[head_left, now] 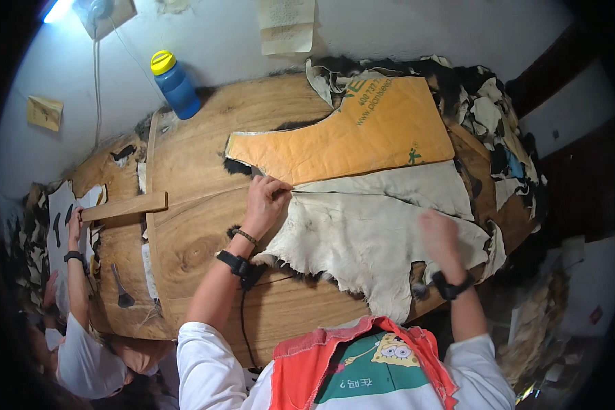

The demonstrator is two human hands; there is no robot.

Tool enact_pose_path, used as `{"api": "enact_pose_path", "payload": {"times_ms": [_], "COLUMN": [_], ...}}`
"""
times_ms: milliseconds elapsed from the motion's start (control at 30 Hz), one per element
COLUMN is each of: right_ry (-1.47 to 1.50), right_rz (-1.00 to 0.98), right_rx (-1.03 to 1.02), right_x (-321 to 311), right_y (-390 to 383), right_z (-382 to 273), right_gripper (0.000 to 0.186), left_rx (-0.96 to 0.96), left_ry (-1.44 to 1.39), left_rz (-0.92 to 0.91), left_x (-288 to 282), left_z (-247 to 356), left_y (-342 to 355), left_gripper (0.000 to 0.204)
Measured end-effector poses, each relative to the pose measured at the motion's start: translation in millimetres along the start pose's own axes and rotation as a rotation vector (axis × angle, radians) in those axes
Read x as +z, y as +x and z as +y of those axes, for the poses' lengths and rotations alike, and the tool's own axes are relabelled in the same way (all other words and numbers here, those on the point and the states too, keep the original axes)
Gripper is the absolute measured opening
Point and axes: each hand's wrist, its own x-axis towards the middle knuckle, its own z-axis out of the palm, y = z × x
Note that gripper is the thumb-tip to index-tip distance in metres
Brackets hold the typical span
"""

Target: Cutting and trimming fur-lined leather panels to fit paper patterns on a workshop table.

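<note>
On the wooden table lies a pale hide (348, 236), skin side up, with dark fur at its ragged lower edge. An orange-yellow pattern piece (389, 130) with green print covers its upper part. My left hand (266, 201) is closed, its fingertips pinching the hide's edge by the pattern's lower left corner. A small dark bit shows above its knuckles; I cannot make out what it is. Over the right part of the hide is my right hand (441, 236), smeared by motion, so its fingers and anything in them cannot be told.
A blue bottle (178, 89) with a yellow lid stands by the wall. Fur and hide scraps (488, 113) are heaped at the right end. At left, a co-worker's hand (75, 225) is by a wooden bar (126, 205). A dark flared blade-like tool (123, 290) lies nearby.
</note>
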Motion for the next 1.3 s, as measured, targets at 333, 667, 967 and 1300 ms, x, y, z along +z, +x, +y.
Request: {"api": "enact_pose_path", "payload": {"times_ms": [333, 667, 967, 1300], "right_ry": [-0.091, 0.719, 1.080, 0.571], "right_rz": [-0.111, -0.997, -0.693, -0.388], "right_rx": [-0.729, -0.691, -0.564, -0.375], "right_x": [65.6, -9.2, 5.3, 61.2], "right_y": [34.7, 7.8, 50.1, 49.7], "right_z": [-111.6, -167.4, -187.7, -164.4], "right_gripper": [0.017, 0.019, 0.020, 0.026], "left_rx": [-0.037, -0.037, 0.264, -0.413], "left_ry": [-0.043, -0.010, -0.039, -0.460], "left_rz": [-0.014, -0.040, -0.444, -0.263], "left_x": [-1.3, -5.9, -46.7, -13.0], "left_z": [-0.4, 5.1, 40.7, 30.3], "left_y": [-3.1, -0.3, 11.9, 28.2], "left_gripper": [0.011, 0.012, 0.009, 0.039]}}
